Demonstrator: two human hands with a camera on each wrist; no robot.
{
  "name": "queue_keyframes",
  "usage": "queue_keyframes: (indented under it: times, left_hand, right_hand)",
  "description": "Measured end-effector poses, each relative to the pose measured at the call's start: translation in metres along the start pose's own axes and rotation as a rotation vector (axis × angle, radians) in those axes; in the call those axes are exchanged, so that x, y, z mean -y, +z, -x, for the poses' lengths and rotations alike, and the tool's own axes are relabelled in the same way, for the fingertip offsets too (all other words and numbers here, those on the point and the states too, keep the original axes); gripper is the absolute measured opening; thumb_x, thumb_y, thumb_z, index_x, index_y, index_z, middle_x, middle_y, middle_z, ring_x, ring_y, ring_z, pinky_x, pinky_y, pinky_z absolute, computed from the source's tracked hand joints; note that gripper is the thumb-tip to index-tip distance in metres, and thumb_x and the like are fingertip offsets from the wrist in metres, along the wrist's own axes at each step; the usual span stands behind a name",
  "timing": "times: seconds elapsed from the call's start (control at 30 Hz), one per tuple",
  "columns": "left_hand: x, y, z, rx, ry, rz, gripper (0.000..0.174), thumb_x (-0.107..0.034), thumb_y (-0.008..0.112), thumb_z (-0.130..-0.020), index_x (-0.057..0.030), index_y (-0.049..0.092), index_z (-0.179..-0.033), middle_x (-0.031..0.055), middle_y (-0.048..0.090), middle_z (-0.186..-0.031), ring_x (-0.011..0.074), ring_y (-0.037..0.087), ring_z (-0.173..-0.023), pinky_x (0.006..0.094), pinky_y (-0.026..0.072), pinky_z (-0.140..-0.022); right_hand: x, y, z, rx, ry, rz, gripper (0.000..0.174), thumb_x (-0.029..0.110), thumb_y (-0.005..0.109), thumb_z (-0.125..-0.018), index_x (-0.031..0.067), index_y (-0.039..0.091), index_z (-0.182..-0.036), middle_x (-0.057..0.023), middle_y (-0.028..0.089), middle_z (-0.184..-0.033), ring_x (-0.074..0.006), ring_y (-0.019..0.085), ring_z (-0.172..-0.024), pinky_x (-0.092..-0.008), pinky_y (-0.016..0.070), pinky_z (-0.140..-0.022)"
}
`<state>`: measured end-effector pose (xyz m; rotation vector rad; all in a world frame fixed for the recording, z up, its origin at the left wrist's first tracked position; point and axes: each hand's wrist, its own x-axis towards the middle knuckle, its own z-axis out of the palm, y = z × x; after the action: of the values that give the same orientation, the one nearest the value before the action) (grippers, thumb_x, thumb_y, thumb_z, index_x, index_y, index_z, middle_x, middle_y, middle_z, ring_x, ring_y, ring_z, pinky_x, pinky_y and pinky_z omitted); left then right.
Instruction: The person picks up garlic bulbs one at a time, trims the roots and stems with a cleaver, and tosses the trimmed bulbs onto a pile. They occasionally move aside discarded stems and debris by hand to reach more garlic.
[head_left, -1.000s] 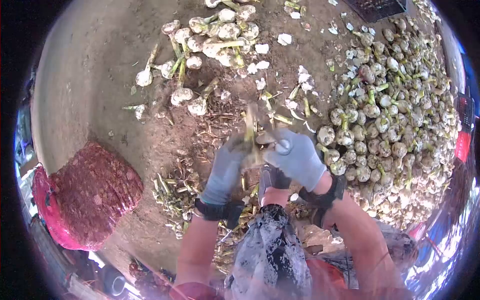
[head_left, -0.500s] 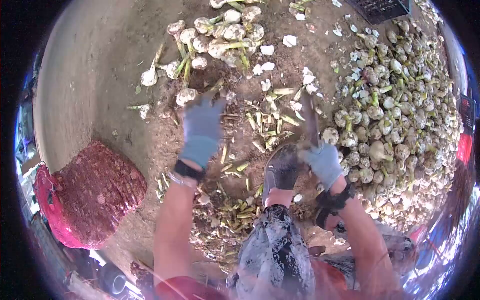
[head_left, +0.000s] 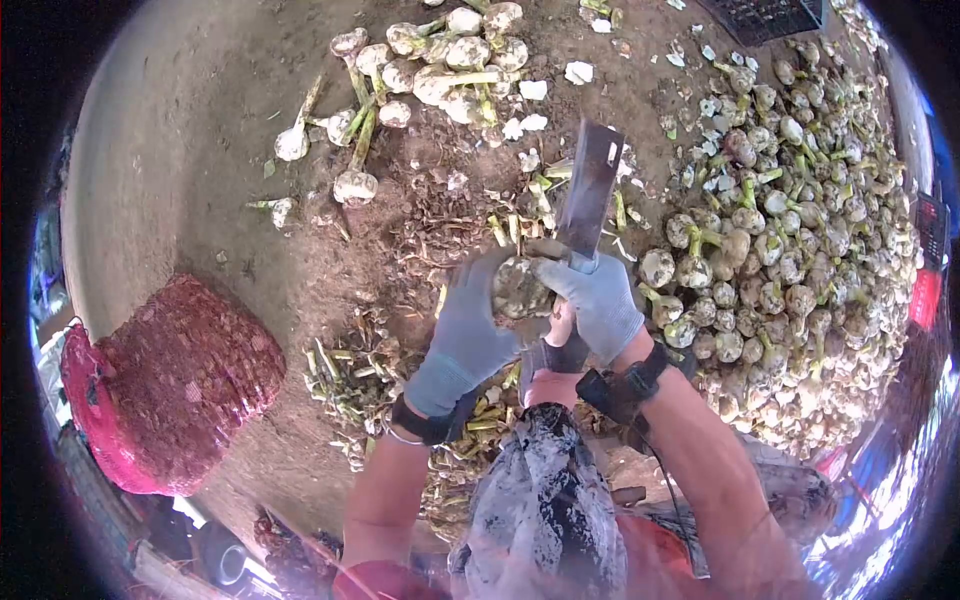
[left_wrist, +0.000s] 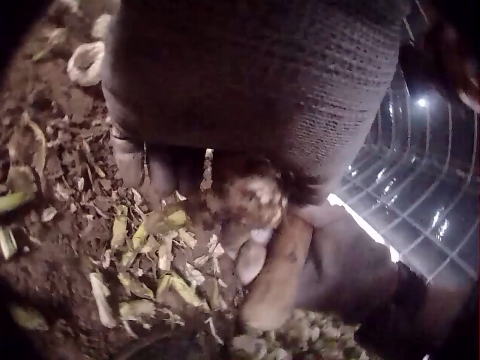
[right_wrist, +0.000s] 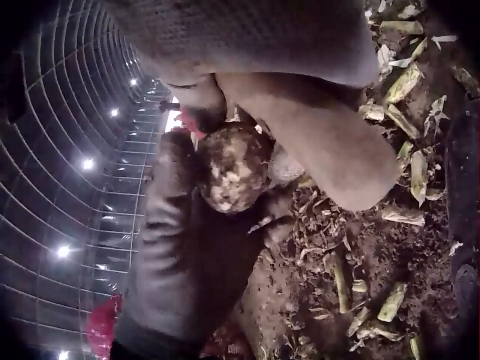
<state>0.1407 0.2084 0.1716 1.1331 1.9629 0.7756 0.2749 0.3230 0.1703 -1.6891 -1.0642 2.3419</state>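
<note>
In the head view, my gloved left hand (head_left: 468,330) holds a dirt-covered garlic bulb (head_left: 520,288) in front of my body. My gloved right hand (head_left: 600,305) grips a knife with a broad, dark rectangular blade (head_left: 590,190), which points up and away from me. The two hands meet at the bulb, right fingertips right at its side. In the right wrist view, the bulb (right_wrist: 236,169) sits against the left hand's fingers, beside the knife's wooden handle (right_wrist: 322,142). The left wrist view also shows that handle (left_wrist: 277,277) under the hands; the bulb there is partly hidden.
A big pile of trimmed garlic bulbs (head_left: 770,270) spreads on the right. Bulbs with stalks (head_left: 450,70) lie ahead to the left. Cut stalk pieces (head_left: 345,375) litter the ground. A red mesh sack (head_left: 190,380) stands left; a black crate (head_left: 765,20) is at the far right.
My left hand reached out toward the stalked bulbs, picked one up and came back to the middle. My right hand swung right with the knife, then returned beside the left hand.
</note>
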Motion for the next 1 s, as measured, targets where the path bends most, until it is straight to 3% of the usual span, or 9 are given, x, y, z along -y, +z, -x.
queue_keyframes:
  times: [0.17,0.27,0.33,0.37,0.53,0.77,0.87,0.93,1.0]
  left_hand:
    - [0.018,0.006,0.005,0.098,-0.165,0.353,0.071,-0.023,0.082,-0.072,-0.0024,0.049,-0.132,0.0159,0.06,-0.124,0.029,0.058,-0.117,0.0388,0.0438,-0.103]
    - [0.018,0.001,0.006,0.079,-0.228,0.523,0.067,-0.019,0.081,-0.074,-0.0023,0.05,-0.13,0.0131,0.06,-0.12,0.0237,0.061,-0.111,0.0354,0.0471,-0.098]
    - [0.023,-0.004,0.004,0.065,0.019,0.313,0.062,-0.014,0.079,-0.076,-0.0024,0.05,-0.129,0.0108,0.06,-0.119,0.0191,0.06,-0.107,0.0322,0.0494,-0.093]
    - [0.021,-0.001,0.006,0.067,0.02,0.317,0.062,-0.014,0.079,-0.076,-0.0024,0.05,-0.129,0.0108,0.06,-0.119,0.0191,0.06,-0.107,0.0322,0.0494,-0.093]
    - [0.022,0.005,0.022,0.019,-0.167,0.617,0.064,-0.005,0.078,-0.075,-0.0025,0.048,-0.132,0.0069,0.058,-0.119,0.0153,0.059,-0.106,0.0309,0.0513,-0.091]
    - [0.015,0.001,0.019,0.113,-0.187,0.913,0.066,-0.008,0.079,-0.077,-0.0022,0.047,-0.134,0.0077,0.057,-0.121,0.0168,0.059,-0.107,0.0313,0.0507,-0.093]
    - [0.016,-0.001,0.018,0.083,-0.055,0.473,0.06,-0.01,0.079,-0.077,-0.0012,0.05,-0.129,0.0089,0.057,-0.12,0.0188,0.06,-0.107,0.0319,0.0501,-0.094]
    - [0.017,0.005,0.025,0.046,-0.343,1.064,0.058,-0.012,0.081,-0.076,-0.0009,0.053,-0.126,0.0103,0.059,-0.119,0.0209,0.062,-0.106,0.0328,0.0503,-0.093]
    - [-0.006,-0.022,0.02,0.187,0.277,0.531,0.067,-0.016,0.085,-0.073,-0.0017,0.051,-0.129,0.0123,0.06,-0.12,0.0228,0.063,-0.106,0.0333,0.0507,-0.093]
  right_hand:
    - [-0.005,0.0,0.009,0.015,-0.107,-0.038,0.027,0.016,0.068,-0.092,-0.0015,0.069,-0.112,0.0028,0.063,-0.077,-0.0045,0.056,-0.061,-0.0218,0.0451,-0.056]
    - [-0.011,-0.012,0.012,-0.005,-0.134,0.251,0.026,0.021,0.075,-0.084,0.0047,0.069,-0.103,0.0002,0.064,-0.077,-0.0102,0.063,-0.068,-0.0268,0.0483,-0.06]
    - [-0.018,-0.016,0.022,-0.11,-0.668,1.018,0.031,0.025,0.076,-0.077,0.0061,0.066,-0.1,-0.007,0.066,-0.08,-0.0235,0.068,-0.076,-0.0352,0.0519,-0.067]
    - [0.003,-0.013,0.035,0.016,-0.635,1.237,0.036,0.026,0.077,-0.071,0.0075,0.062,-0.098,-0.0108,0.063,-0.083,-0.0331,0.066,-0.081,-0.0423,0.0517,-0.071]
    - [0.007,-0.005,0.04,0.029,-0.73,1.447,0.037,0.021,0.075,-0.069,0.0081,0.057,-0.098,-0.0093,0.061,-0.085,-0.0315,0.065,-0.08,-0.0423,0.0497,-0.071]
    - [0.008,-0.005,0.045,0.096,-0.617,1.368,0.036,0.015,0.066,-0.076,0.0107,0.064,-0.111,-0.0106,0.064,-0.091,-0.0334,0.066,-0.082,-0.0446,0.0521,-0.072]
    - [0.004,-0.009,0.041,0.08,-0.622,1.36,0.034,0.016,0.066,-0.077,0.0107,0.064,-0.111,-0.0115,0.065,-0.094,-0.0336,0.066,-0.084,-0.0438,0.0528,-0.072]
    - [0.0,-0.019,0.031,0.094,-0.577,1.364,0.034,0.017,0.067,-0.078,0.0107,0.065,-0.111,-0.0123,0.066,-0.098,-0.0336,0.066,-0.086,-0.0423,0.0534,-0.073]
    - [-0.002,-0.052,-0.001,-0.103,0.053,1.374,0.037,0.024,0.07,-0.084,0.0059,0.064,-0.115,-0.0104,0.069,-0.11,-0.0263,0.068,-0.094,-0.0364,0.0538,-0.08]
